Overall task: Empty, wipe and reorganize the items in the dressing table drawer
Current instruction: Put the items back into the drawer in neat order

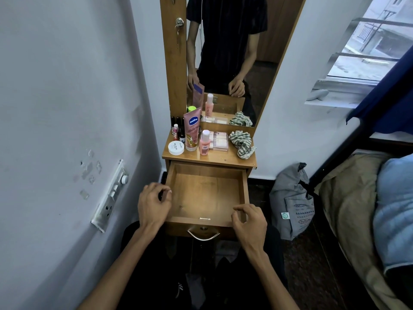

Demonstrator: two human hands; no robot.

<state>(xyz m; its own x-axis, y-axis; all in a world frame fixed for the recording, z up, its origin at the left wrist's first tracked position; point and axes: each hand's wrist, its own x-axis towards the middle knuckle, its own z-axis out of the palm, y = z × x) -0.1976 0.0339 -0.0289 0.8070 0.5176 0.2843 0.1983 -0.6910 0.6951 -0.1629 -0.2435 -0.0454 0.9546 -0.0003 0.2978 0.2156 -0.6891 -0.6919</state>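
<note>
Drawer (206,193) of the dressing table (223,161) stands pulled out toward the person, its wooden floor bare but for one small pale stick (205,219) lying against the front wall, above the metal handle (203,235). Far left of the drawer a white switch plate (110,196) is fixed to the wall. The left hand (154,203) hovers at the drawer's left wall, its grip loosely curled with the fingertips drawn near the thumb, holding nothing; whether it touches the rim I cannot tell. Behind the drawer, on the table top, the emptied things stand: at the left a cluster of small dark bottles (178,130) against the mirror frame, a round white jar (176,148) in front of them, then a pink Vaseline tube (192,130) standing cap-down, a small pink bottle (205,142) with a white cap just beside it, and a clear flat case (220,141) behind that bottle. Right of the case a crumpled green-and-white checked cloth (242,143) lies at the table's right edge. The mirror (234,52) above repeats these things and the person's dark shirt. The right hand (249,221) hangs over the drawer's front right corner, its grip also loosely curled and holding nothing. Farther right of the drawer a grey bag (292,202) leans on the floor beside a bed (348,198).
</note>
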